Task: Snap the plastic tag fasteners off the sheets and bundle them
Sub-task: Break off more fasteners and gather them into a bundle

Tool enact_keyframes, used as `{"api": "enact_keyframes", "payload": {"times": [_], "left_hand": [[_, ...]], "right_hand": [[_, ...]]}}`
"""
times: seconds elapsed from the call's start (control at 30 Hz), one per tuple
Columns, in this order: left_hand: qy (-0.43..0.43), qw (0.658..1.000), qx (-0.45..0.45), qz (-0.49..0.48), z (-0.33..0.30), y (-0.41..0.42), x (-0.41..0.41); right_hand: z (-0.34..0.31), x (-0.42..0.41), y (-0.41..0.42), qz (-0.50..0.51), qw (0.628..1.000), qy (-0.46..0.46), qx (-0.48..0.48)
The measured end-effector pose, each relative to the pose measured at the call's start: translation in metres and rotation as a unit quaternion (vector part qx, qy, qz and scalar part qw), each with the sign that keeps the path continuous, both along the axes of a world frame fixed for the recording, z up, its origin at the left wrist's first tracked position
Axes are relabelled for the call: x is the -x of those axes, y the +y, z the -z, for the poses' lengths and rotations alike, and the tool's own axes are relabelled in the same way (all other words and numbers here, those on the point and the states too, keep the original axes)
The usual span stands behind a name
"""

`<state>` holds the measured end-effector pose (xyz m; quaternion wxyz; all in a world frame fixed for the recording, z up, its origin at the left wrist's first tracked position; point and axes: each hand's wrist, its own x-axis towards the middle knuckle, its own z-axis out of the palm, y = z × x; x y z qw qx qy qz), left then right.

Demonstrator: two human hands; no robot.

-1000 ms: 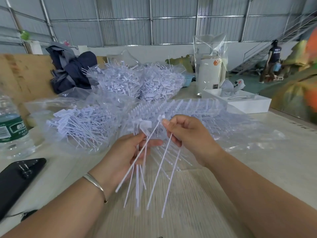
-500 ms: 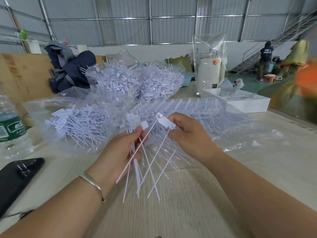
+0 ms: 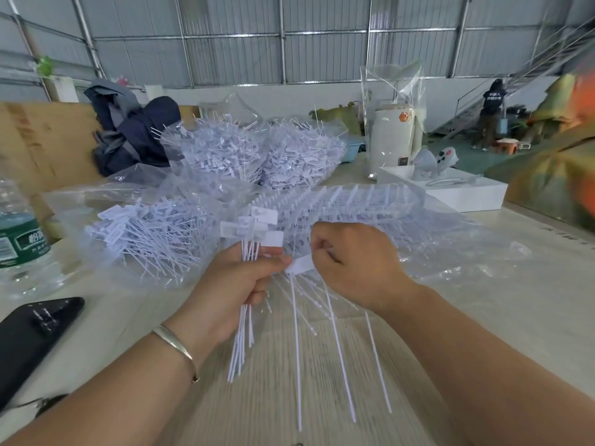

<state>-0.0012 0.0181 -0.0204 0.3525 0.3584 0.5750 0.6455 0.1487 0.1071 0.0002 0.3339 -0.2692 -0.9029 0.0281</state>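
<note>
So from the head cam we're seeing two hands working over the pale surface [image 3: 483, 317]. The left hand [image 3: 231, 291] is gripping one bundle of loose fasteners [image 3: 248, 252], fingers curled tight around the stems, with at least four flat tag heads poking out above the fist and the thin tails hanging out below. The right hand [image 3: 357, 268] is pinching a single tag head [image 3: 301, 263] right next to the left thumb, and three long tails are dangling down under it, a bit motion-blurred, so we can't tell if they're snapped free yet.

Just behind the hands, the sheets of unsnapped fasteners [image 3: 354, 204] are lying inside a clear bag. We're counting three more bagged heaps of loose ones: one pile at left [image 3: 154, 233] and two bigger ones behind [image 3: 257, 152].

At the left edge a water bottle [image 3: 19, 239] is getting cut off by the frame, its green label has writing but it's too small to read. One black phone [image 3: 35, 329] is lying beside it, also partly cropped. A white box [image 3: 450, 191] is sitting off to the right.
</note>
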Motion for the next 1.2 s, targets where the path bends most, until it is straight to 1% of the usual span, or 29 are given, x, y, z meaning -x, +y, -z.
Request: {"api": "enact_keyframes", "payload": {"times": [0.07,0.23,0.43,0.7,0.83,0.93,1.0,1.1,1.2], "left_hand": [[0.020,1.000,0.017,-0.003,0.003,0.000,-0.002],[0.022,0.998,0.048,-0.026,0.004,0.000,-0.001],[0.030,0.997,0.050,-0.052,0.004,-0.001,-0.003],[0.035,0.996,0.033,-0.076,0.004,-0.002,-0.004],[0.032,0.996,0.033,-0.077,0.005,-0.002,-0.002],[0.025,0.997,0.029,-0.072,0.005,-0.002,-0.001],[0.009,0.998,0.020,-0.061,0.004,-0.001,0.000],[-0.021,0.999,0.012,-0.031,0.001,-0.001,0.002],[-0.050,0.999,0.016,0.015,-0.001,-0.001,0.001]], "right_hand": [[-0.002,0.000,-0.002,-0.033,0.999,0.023,-0.015],[-0.002,0.000,-0.004,-0.078,0.993,0.084,-0.041],[0.000,0.001,-0.001,-0.117,0.985,0.125,-0.019],[0.003,0.002,0.003,-0.098,0.987,0.125,0.019],[0.004,0.001,0.005,-0.085,0.989,0.108,0.062],[0.005,0.000,0.007,-0.072,0.986,0.087,0.124],[0.005,0.000,0.009,-0.079,0.976,0.088,0.182],[0.004,0.001,0.008,-0.124,0.951,0.121,0.255],[0.002,0.004,0.002,-0.169,0.933,0.151,0.281]]}}
